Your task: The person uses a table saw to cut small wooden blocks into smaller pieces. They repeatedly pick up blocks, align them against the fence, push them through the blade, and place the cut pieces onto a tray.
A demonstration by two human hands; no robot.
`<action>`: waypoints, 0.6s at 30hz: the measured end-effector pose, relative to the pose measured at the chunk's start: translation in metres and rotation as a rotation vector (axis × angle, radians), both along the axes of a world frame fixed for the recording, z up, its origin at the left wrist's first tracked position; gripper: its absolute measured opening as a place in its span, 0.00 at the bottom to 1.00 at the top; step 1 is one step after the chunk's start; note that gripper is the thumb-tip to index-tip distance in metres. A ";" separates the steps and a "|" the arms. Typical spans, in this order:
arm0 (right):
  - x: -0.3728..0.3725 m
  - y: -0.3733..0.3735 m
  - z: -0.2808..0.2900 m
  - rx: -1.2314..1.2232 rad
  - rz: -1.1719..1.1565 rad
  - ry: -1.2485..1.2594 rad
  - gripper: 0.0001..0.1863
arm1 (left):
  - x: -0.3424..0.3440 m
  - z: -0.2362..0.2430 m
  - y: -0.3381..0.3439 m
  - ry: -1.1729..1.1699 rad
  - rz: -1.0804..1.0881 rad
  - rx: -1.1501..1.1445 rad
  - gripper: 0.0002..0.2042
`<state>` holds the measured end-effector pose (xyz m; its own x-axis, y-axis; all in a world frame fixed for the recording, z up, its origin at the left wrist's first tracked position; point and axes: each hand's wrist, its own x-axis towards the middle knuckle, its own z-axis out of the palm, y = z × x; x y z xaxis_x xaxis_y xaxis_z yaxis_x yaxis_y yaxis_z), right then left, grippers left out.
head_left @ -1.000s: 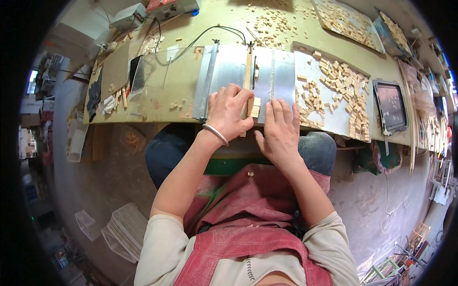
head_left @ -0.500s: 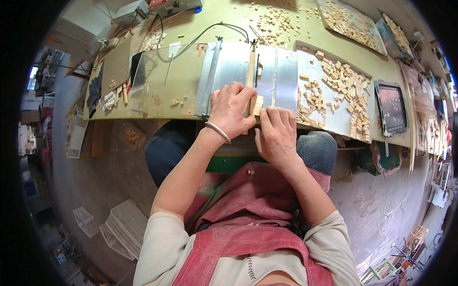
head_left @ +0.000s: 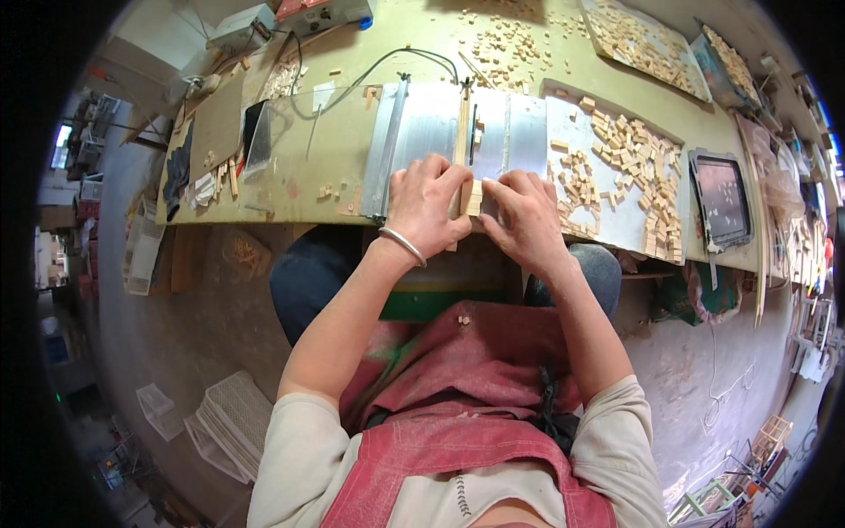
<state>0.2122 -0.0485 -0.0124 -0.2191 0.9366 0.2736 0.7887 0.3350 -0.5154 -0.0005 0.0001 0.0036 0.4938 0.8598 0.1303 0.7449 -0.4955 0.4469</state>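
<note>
A pale wooden block (head_left: pixel 474 199) stands at the front edge of a silvery metal work plate (head_left: pixel 427 123). My left hand (head_left: pixel 428 204), with a bangle at its wrist, is closed with its thumb and fingers against the block's left side and the wood beside it. My right hand (head_left: pixel 530 216) is just right of the block, thumb and forefinger apart; its fingertips are close to the block's right edge, and contact is unclear. Beyond the hands, a long wooden strip (head_left: pixel 462 123) runs away from me beside a dark narrow slot (head_left: pixel 472 145).
Many small wooden blocks lie on a white board (head_left: pixel 581 207) at the right, with a black-rimmed tray (head_left: pixel 723 198) farther right. A clear sheet (head_left: pixel 295 158) lies left of the plate. Behind it a black cable (head_left: pixel 387 55) curves across the greenish table (head_left: pixel 400 26).
My right hand has shifted slightly right and up, its thumb now apart from the forefinger. Less wood shows between the hands. My left hand has stayed nearly in place.
</note>
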 end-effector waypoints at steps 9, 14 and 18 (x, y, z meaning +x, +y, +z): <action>0.005 0.016 0.000 -0.040 0.043 0.090 0.22 | -0.017 -0.011 0.022 -0.194 -0.043 -0.123 0.23; 0.009 0.026 -0.001 -0.045 0.052 0.102 0.22 | -0.013 -0.002 0.031 -0.129 -0.078 -0.119 0.22; 0.009 0.032 -0.003 -0.031 0.043 0.103 0.22 | -0.010 -0.012 0.039 -0.153 -0.072 -0.079 0.21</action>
